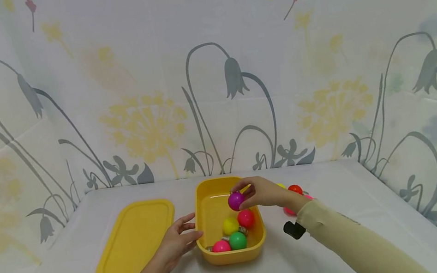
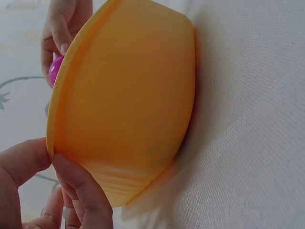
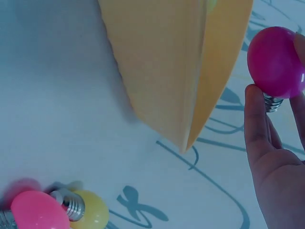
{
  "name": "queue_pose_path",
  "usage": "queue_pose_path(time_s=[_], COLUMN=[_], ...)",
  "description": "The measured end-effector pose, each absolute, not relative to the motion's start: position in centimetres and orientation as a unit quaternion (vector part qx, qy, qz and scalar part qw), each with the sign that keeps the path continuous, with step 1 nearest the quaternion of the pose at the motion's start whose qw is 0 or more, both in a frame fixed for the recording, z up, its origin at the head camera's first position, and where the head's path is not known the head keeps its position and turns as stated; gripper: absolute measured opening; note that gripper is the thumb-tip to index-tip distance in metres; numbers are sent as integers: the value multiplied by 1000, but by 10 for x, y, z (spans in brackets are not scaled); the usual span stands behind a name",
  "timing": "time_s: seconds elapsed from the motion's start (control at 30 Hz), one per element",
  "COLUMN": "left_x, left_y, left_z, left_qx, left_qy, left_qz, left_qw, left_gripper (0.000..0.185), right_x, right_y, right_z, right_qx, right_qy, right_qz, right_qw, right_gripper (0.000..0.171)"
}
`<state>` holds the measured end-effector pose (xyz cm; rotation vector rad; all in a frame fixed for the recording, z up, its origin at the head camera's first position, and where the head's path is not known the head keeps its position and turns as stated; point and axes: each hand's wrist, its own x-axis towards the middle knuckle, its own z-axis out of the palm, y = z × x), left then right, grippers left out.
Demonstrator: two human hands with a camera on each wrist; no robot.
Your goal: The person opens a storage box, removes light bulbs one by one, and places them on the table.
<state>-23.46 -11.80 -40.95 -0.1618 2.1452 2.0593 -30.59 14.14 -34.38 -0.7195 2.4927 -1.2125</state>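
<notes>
A yellow plastic box (image 1: 210, 210) stands on the white cloth in front of me. Its rim is pinched at the left side between the thumb and fingers of my left hand (image 1: 175, 245); the left wrist view shows them on both faces of the wall (image 2: 124, 95). Over the box's far right part, my right hand (image 1: 265, 190) holds a purple light bulb (image 1: 235, 201) by its globe, and the metal screw base (image 3: 273, 102) shows in the right wrist view. Inside the box lie a yellow bulb (image 1: 230, 225), a green bulb (image 1: 238, 240) and two pinkish bulbs (image 1: 246, 219).
A flat yellow lid (image 1: 135, 244) lies left of the box. To its right, partly behind my right forearm, are a red bulb (image 1: 295, 189), a pink bulb (image 3: 40, 210) and a yellow bulb (image 3: 91, 210). Behind hangs a flower-printed cloth (image 1: 211, 86).
</notes>
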Motion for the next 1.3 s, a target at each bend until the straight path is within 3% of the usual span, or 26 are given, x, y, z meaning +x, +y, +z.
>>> queue_pose_path(time_s=[0.8,1.3], left_x=[-233,-233], left_y=[-119,-118], left_z=[-411,-411], left_qx=[-50,-49], left_qy=[716,712], left_qz=[693,696], left_qw=[74,73], left_gripper=[55,54], right_x=[-302,-302], right_y=[184,206], right_z=[-363,-397], right_qx=[-126,-86], right_qy=[862,874], right_qz=[-489,-478], right_qw=[56,27], right_gripper=[41,43])
